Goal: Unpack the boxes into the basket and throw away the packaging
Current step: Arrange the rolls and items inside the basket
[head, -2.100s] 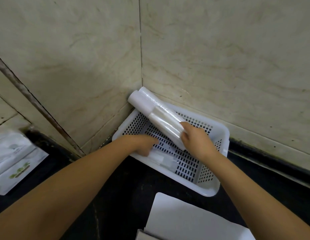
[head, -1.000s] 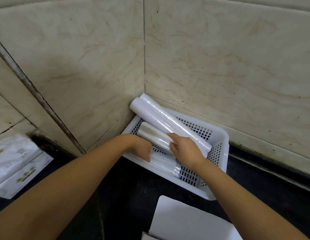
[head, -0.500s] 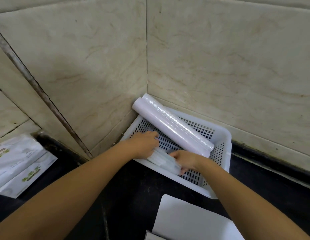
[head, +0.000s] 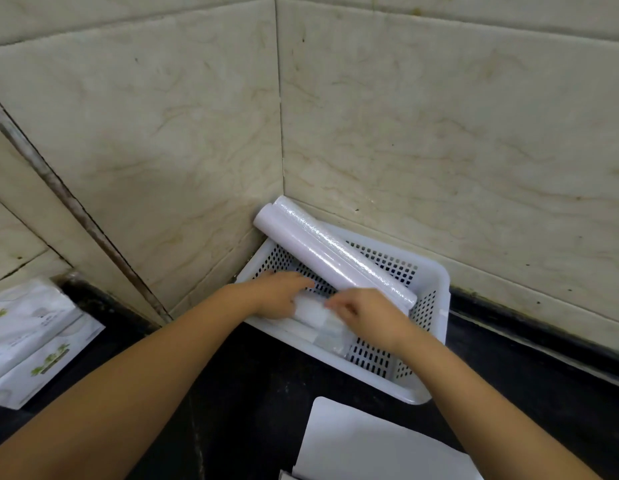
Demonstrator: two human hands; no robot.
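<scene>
A white perforated basket (head: 436, 275) sits in the corner where the two tiled walls meet, on a black counter. Two long white rolls (head: 321, 247) lie side by side along its far side, their upper ends poking over the rim into the corner. Both my hands are inside the basket at its near left. My left hand (head: 276, 294) and my right hand (head: 366, 315) rest on a shorter plastic-wrapped roll (head: 311, 311) lying along the near wall, fingers curled over it from either side.
A white flat box or sheet (head: 377, 445) lies on the counter in front of me, at the bottom edge. White packets with green print (head: 34, 337) are stacked at the far left. Marble-look tiled walls close in behind and to the left.
My right hand set the shorter roll down from beside the long rolls to the basket's near side. Both hands have come together on it.
</scene>
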